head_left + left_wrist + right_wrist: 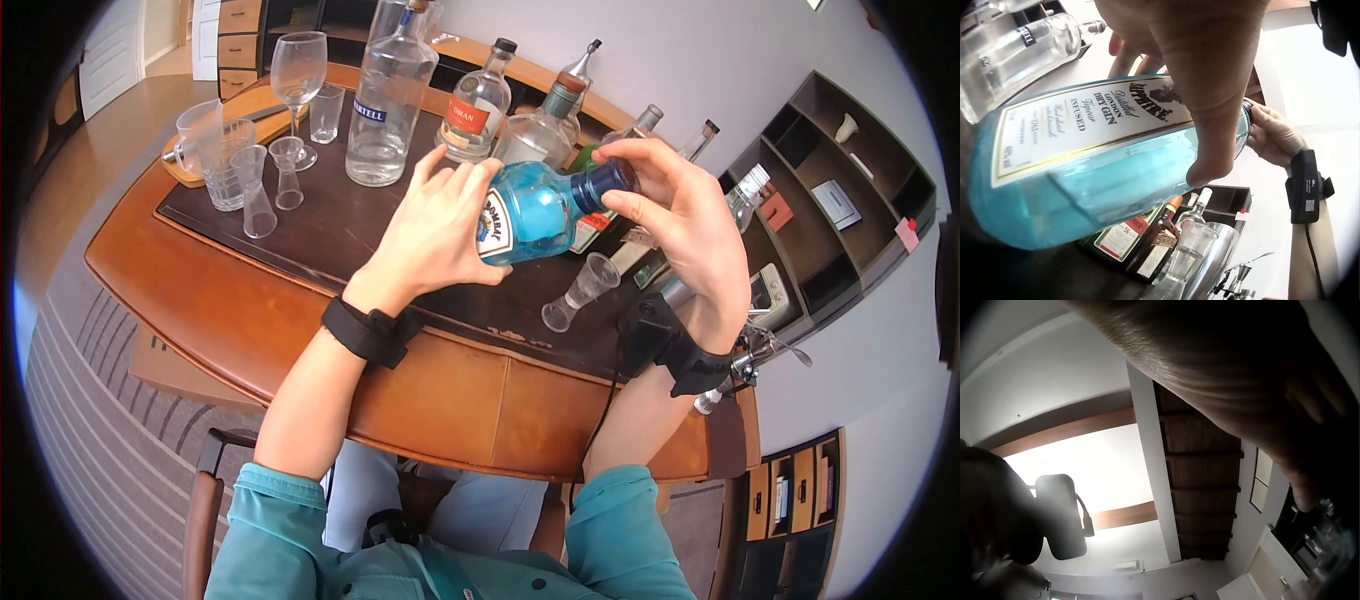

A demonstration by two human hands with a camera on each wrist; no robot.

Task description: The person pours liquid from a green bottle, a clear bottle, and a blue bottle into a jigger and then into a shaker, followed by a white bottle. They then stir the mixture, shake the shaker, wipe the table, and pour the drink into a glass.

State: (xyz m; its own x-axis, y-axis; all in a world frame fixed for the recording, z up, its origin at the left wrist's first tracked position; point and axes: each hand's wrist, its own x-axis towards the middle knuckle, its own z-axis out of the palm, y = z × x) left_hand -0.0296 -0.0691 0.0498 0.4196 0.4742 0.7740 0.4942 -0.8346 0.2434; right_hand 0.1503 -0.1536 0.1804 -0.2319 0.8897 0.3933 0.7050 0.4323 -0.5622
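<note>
In the head view, the left hand [435,225] grips the body of a blue gin bottle [543,208], while the right hand [690,205] pinches its dark cap [603,187]; the bottle is tilted above the table [440,390], neck to the right. A clear measuring glass [583,292] stands on its near side. In the left wrist view, the left thumb [1213,164] presses the bottle beside its white label [1079,134]. The right wrist view shows the right hand in shadow, its hold unclear there.
</note>
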